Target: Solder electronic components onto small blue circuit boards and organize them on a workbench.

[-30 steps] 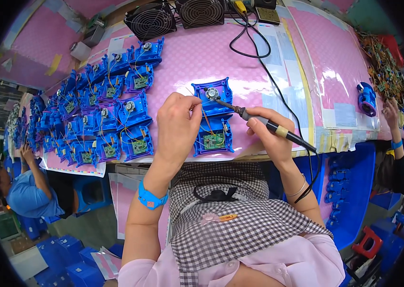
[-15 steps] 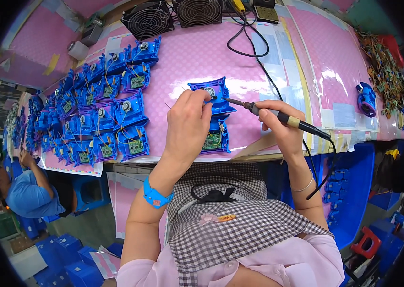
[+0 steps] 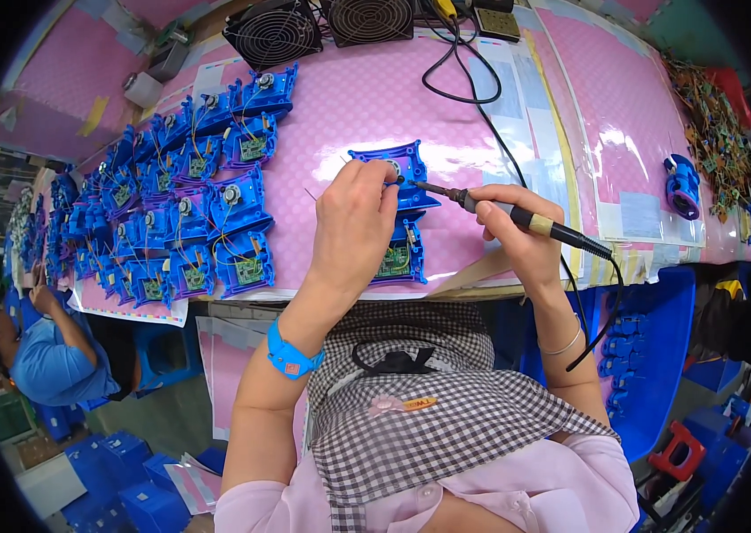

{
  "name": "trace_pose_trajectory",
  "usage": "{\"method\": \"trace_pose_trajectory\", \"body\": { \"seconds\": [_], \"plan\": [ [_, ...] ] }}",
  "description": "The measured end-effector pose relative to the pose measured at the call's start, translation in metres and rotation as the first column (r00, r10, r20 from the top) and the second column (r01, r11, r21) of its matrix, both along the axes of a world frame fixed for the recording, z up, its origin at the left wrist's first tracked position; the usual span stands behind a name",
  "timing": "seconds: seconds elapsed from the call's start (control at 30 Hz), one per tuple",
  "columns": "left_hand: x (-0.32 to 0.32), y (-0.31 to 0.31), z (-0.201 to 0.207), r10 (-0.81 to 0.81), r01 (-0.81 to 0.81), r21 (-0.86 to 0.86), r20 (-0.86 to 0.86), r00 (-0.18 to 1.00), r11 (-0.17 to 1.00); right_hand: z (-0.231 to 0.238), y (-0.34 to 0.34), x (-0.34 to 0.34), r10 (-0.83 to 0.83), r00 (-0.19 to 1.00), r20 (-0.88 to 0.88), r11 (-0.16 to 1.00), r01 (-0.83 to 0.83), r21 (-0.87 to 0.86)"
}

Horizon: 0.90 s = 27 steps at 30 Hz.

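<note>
My right hand [image 3: 522,226] grips a soldering iron [image 3: 531,220] like a pen, its tip pointing left into a blue plastic housing [image 3: 413,164]. At that housing, my left hand [image 3: 353,222] has its thumb and fingers pinched together by a small dark part near the iron's tip. Thin wire ends stick out left of this hand; what it pinches is mostly hidden. A round part sits in the housing, half covered by my fingers. Just nearer to me lies a second blue housing half with a green circuit board [image 3: 396,260], partly behind my left hand.
Rows of blue housings [image 3: 184,218] with boards and wires fill the table's left. Two black fans [image 3: 273,35] stand at the back. The iron's black cable [image 3: 602,324] hangs at right. Another blue housing [image 3: 681,186], a pile of wired parts [image 3: 718,133] and a blue bin [image 3: 673,355] are rightward.
The iron and my right hand have shifted very slightly left. My left hand stays pinched at the housing, almost unmoved.
</note>
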<state>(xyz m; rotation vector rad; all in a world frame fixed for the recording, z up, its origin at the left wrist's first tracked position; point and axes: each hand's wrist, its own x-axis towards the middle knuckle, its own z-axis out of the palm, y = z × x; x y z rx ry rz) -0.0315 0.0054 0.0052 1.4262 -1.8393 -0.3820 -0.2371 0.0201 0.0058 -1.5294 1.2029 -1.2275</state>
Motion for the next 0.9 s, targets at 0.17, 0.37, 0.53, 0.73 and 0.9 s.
{"method": "trace_pose_trajectory", "body": {
  "seconds": [0.17, 0.37, 0.53, 0.73, 0.9],
  "plan": [
    [0.013, 0.013, 0.015, 0.055, -0.056, -0.002, -0.094, 0.994, 0.998, 0.001, 0.000, -0.001, 0.008, 1.000, -0.019, 0.999, -0.009, -0.048],
    [0.042, 0.058, -0.009, 0.380, -0.298, 0.272, -0.333, 0.863, 0.915, -0.003, 0.002, -0.004, -0.010, 1.000, 0.017, 0.997, 0.011, -0.080],
    [0.034, 0.035, -0.009, 0.280, -0.264, 0.095, -0.382, 0.881, 0.960, -0.003, 0.002, -0.001, -0.007, 1.000, 0.008, 0.999, 0.008, -0.051],
    [0.015, 0.027, 0.015, 0.243, -0.178, 0.204, -0.357, 0.902, 0.963, -0.005, 0.002, 0.001, 0.021, 1.000, -0.001, 0.998, -0.021, -0.052],
    [0.003, 0.012, 0.006, 0.163, -0.052, 0.190, -0.635, 0.755, 0.980, -0.006, 0.001, 0.000, 0.010, 1.000, -0.003, 0.990, -0.011, -0.140]
  ]
}}
